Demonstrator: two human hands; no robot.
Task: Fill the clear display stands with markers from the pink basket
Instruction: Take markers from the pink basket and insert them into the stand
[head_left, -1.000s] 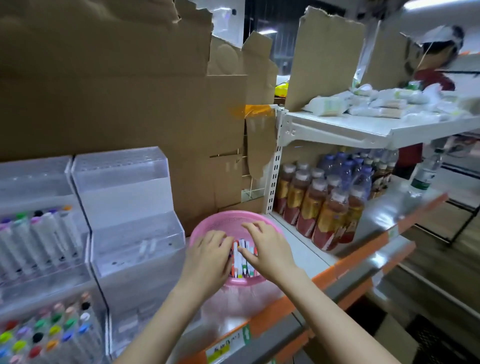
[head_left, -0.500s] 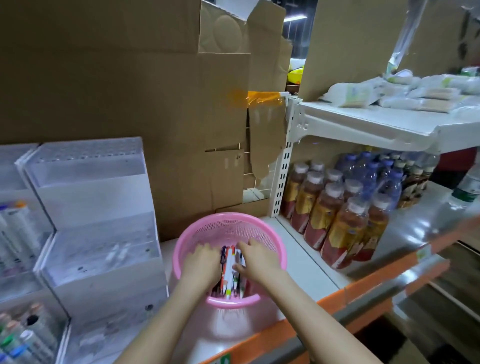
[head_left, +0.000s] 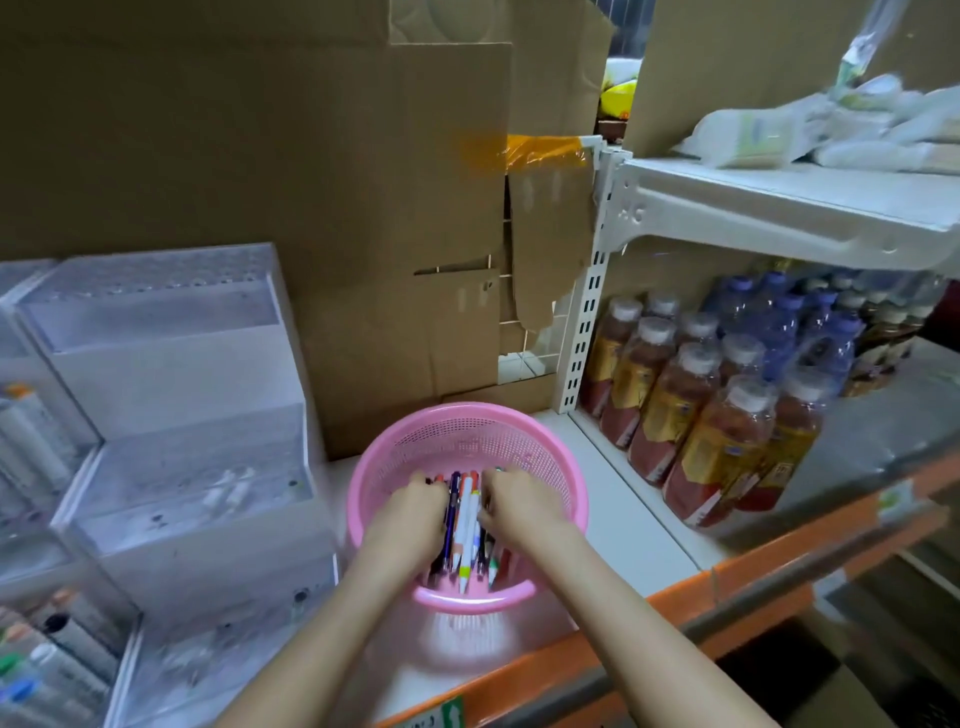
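Markers (head_left: 466, 522) lie bundled lengthwise in the bottom of the pink basket (head_left: 470, 439), which stands on the white shelf (head_left: 626, 525) at lower centre of the frame, close to the shelf's orange front edge. Both hands are down inside the basket. The left hand (head_left: 410, 512) sits on the left side of the bundle, its fingers curled over and against the outer markers. The right hand (head_left: 519, 506) covers the right side, its fingers bent down with the tips pinching into the bundle. The middle markers, white and dark barrels with coloured ends, show in the gap between the two hands.

Just left of the basket stands a clear display stand (head_left: 176, 395), stepped in tiers; a couple of pale markers appear in its middle tier, though blurred. At the far left edge, a second clear stand (head_left: 31, 441) holds rows of markers with coloured caps. Brown cardboard (head_left: 260, 156) fills the upper left behind them. To the right of the basket, rows of drink bottles (head_left: 691, 415) stand on the same shelf, under an upper shelf (head_left: 779, 208) carrying white packets (head_left: 831, 130).
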